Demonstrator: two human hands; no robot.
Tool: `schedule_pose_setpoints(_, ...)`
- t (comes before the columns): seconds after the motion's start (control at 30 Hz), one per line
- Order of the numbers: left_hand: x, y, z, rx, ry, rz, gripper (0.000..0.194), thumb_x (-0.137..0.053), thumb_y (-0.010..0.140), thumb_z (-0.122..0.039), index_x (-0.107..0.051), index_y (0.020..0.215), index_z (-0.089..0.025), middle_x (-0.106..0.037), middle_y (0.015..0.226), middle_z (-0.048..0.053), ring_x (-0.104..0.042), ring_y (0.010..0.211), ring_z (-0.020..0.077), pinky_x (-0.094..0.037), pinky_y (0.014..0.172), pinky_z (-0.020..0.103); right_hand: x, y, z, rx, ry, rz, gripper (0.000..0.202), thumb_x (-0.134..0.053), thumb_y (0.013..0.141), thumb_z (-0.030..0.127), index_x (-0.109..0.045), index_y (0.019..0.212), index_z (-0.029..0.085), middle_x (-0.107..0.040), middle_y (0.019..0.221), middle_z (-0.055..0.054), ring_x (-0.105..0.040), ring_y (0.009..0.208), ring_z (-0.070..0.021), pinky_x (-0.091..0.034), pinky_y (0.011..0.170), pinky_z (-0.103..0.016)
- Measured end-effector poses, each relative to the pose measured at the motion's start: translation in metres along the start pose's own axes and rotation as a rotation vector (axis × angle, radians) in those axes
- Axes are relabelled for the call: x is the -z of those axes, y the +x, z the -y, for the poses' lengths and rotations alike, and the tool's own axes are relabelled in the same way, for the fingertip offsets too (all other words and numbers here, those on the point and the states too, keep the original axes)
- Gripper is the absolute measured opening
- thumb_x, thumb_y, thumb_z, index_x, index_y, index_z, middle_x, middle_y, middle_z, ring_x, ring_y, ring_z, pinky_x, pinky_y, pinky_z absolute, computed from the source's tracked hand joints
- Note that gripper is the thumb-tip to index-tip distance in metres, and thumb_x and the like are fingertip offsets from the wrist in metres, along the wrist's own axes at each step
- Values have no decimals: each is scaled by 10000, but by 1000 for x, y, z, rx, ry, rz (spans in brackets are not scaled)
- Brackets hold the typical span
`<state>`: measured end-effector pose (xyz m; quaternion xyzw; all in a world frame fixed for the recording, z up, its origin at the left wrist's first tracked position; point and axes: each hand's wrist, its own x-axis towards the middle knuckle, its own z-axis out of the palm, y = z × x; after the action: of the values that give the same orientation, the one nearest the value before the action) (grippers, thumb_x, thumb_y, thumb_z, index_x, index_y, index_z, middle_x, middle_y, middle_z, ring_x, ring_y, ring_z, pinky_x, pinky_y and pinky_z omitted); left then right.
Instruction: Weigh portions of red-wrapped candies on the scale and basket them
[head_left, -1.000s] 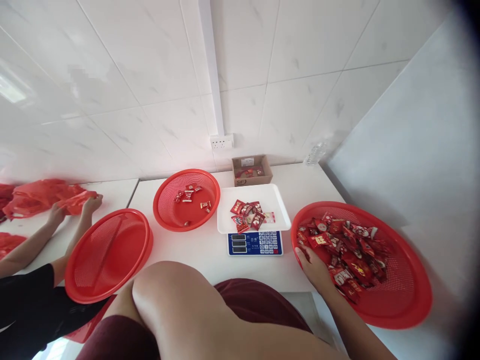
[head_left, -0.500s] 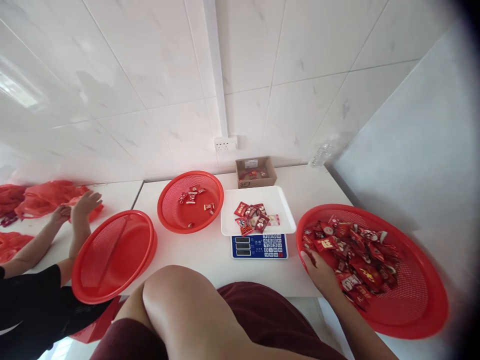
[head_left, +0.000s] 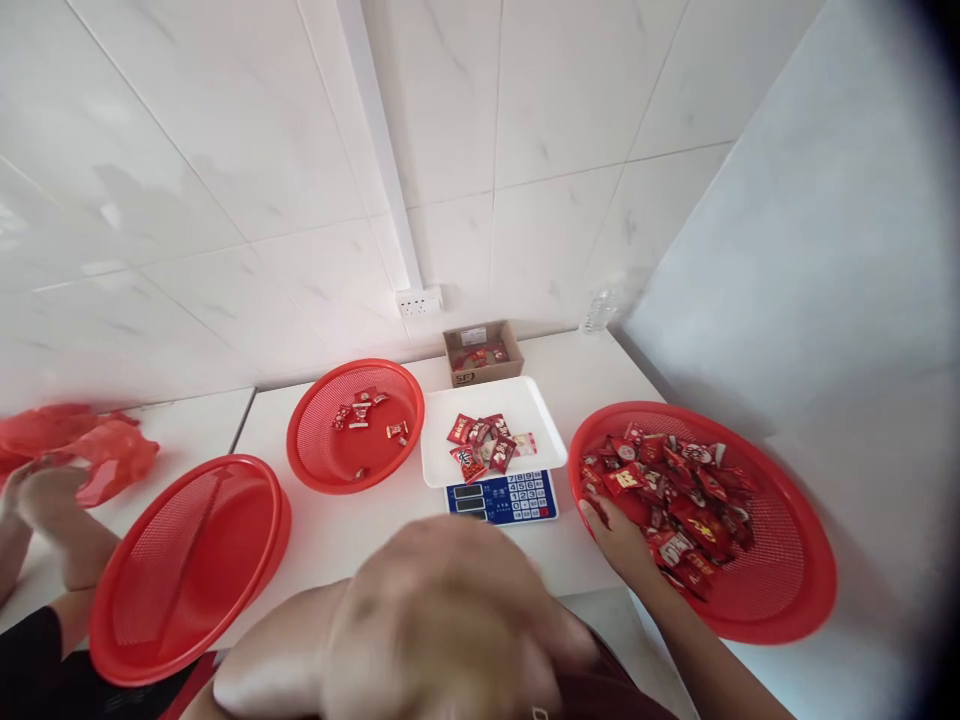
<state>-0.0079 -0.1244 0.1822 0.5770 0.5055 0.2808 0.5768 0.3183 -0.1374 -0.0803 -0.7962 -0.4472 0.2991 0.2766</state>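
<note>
My right hand [head_left: 624,540] grips the near left rim of a red plastic basket [head_left: 806,600], which holds many wrapped snack packets [head_left: 697,520]. Its thumb shows at the rim; the other fingers are mostly hidden. My left hand [head_left: 465,610] is a motion-smeared shape close to the camera, over my lap, and its fingers cannot be made out. Beyond it stands a digital scale [head_left: 502,497] with a white tray [head_left: 442,410]. Several red packets [head_left: 480,440] and a paler one [head_left: 525,444] lie on the tray.
A red basket [head_left: 296,430] with a few small packets stands left of the scale. Another red basket [head_left: 112,640] is nearer, at the table's edge. A cardboard box [head_left: 484,375] and clear plastic [head_left: 600,312] lie by the wall. Far left, a co-worker's hands [head_left: 52,510] touch red bags [head_left: 112,455].
My left hand has come into view, blurred, at the bottom centre. The view has shifted, so the table things appear further left. My right hand stays on the basket's rim.
</note>
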Motion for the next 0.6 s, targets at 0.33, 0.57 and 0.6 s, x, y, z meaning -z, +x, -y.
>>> schedule_pose_setpoints(0.33, 111, 131, 142, 242, 912, -766, 805, -491, 782, -505, -191, 1399, -84, -151, 1462, 237, -115, 1352, 361, -199, 1049, 537, -2, 2, -3, -30, 34, 2, 533, -395, 733, 545, -620, 1022, 158, -637, 1129, -139, -571, 1070, -262, -406, 943, -373)
schedule_pose_setpoints(0.57, 194, 112, 223, 757, 773, -824, 1038, -507, 689, -609, -19, 1406, -39, -279, 1355, 352, -374, 1201, 478, -352, 885, 628, -4, 4, -8, -45, 73, 13, 570, -399, 699, 573, -620, 1002, 144, -640, 1112, -154, -564, 1073, -278, -396, 953, -391)
schedule_pose_setpoints(0.6, 200, 113, 227, 751, 762, -790, 1034, -514, 700, -561, 17, 1397, -10, -373, 1288, 357, -476, 1118, 453, -417, 836, 586, -4, 5, -8, -41, 75, 16, 564, -401, 696, 576, -623, 991, 149, -643, 1106, -153, -565, 1069, -280, -396, 952, -394)
